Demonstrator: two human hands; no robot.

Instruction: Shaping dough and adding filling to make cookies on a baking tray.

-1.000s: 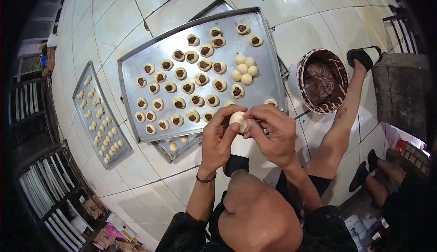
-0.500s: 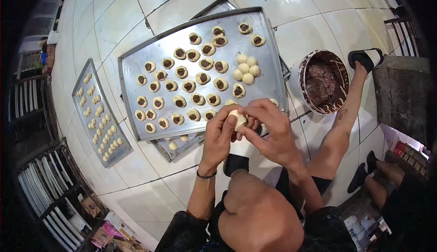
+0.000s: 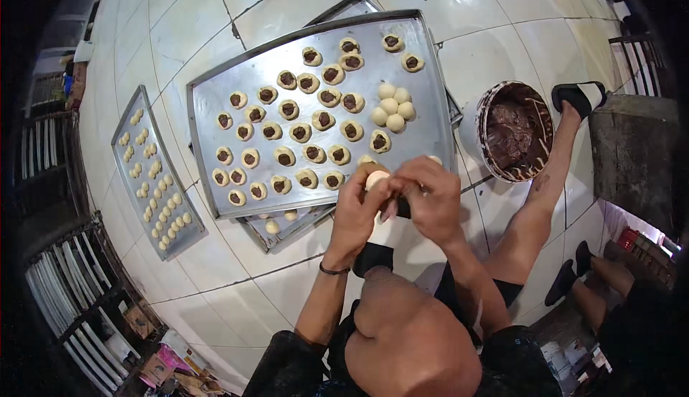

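Between the thumb and fingers of my left hand (image 3: 357, 210) sits a pale dough ball (image 3: 377, 179), just over the near edge of a large metal tray (image 3: 215, 99). My right hand (image 3: 433, 197) has its fingers curled in and pinches at the ball's right side; the fingertips are partly hidden. Flattened dough rounds with dark brown filling (image 3: 299, 133) cover much of the tray in loose rows. A cluster of plain dough balls (image 3: 395, 108) lies at the tray's right side.
A white bucket (image 3: 470, 130) of dark brown filling stands right of the tray, beside my outstretched leg (image 3: 535, 217). Another tray (image 3: 283, 241) lies underneath. A smaller tray (image 3: 183, 243) of dough pieces rests at left on the tiled floor (image 3: 237, 289). Another person's feet (image 3: 570, 278) show at right.
My right hand has turned, its fingers now curled more tightly at the dough ball's side. My left hand still holds the ball, which looks rounder and smoother from above.
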